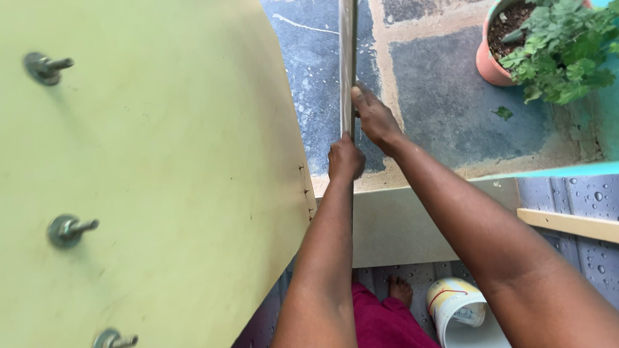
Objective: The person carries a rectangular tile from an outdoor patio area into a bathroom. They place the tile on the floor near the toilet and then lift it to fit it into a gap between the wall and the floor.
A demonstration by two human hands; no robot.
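Two hands grasp one thin, flat, pale board seen edge-on [348,50]: our left hand [345,158] is clenched around its lower edge, and our right hand [375,117] presses its fingers against the board's right side, just above the left. The board stands nearly upright over the blue-grey stone paving [448,94], beside the large pale green panel [145,184] with three metal bolts [69,228] sticking out of it.

We judge that the board could slip or tip, since both hands hold it only at the bottom and its long upper part is unsupported. If it fell to the right it could strike the terracotta pot with a leafy green plant [502,40]; leaning left, it would knock against the green panel's edge.

Much is hard to make out. The board's faces are hidden from us, so its material is unclear, and its top is cut off by the frame. Below our arms a white plastic bucket [461,308], a maroon garment [383,327] and a bare foot [400,289] show only in part
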